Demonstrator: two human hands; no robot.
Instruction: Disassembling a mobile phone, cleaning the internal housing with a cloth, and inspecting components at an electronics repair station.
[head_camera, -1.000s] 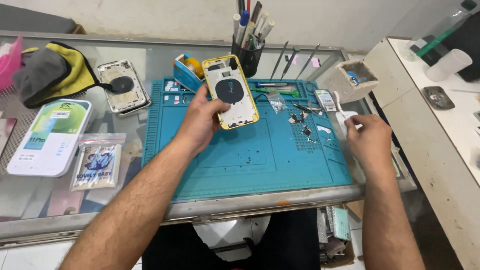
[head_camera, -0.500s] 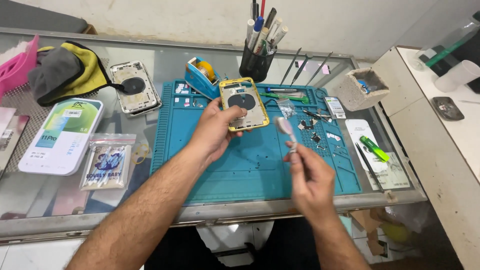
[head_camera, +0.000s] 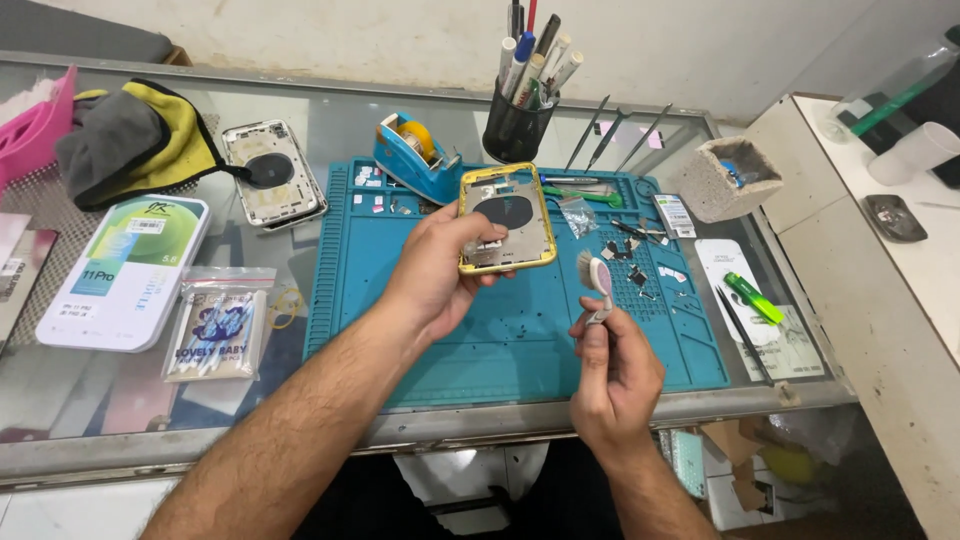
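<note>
The yellow phone frame (head_camera: 504, 220) is held above the teal mat (head_camera: 450, 330) by the left hand (head_camera: 440, 270), fingers curled under its lower edge and thumb laid along its left side. It is tilted towards the camera, inner face showing. A small brush (head_camera: 598, 285) is pinched between thumb and fingers of the right hand (head_camera: 615, 375), bristle end pointed up, just beside the frame's lower right corner but not touching it.

Several risks can be judged from this. The frame is gripped at only one end, so it could be let slip and dropped onto the mat or the loose screws and small parts (head_camera: 630, 262) lying just to its right. Those parts could be scattered by a careless sweep of the brush or the wrist. The dark round coil and thin inner fittings could be caught and bent if the brush is pressed hard. Dust flicked from the frame could be thrown onto the parts.

The frame is seen as a rounded rectangle with a bright yellow rim, a grey metal interior, a dark circular pad in its upper half and small fittings below. No screen is fitted. A second, silver frame (head_camera: 270, 180) is lying well apart on the glass table (head_camera: 330, 110), beside a tape dispenser (head_camera: 415, 155).
</note>
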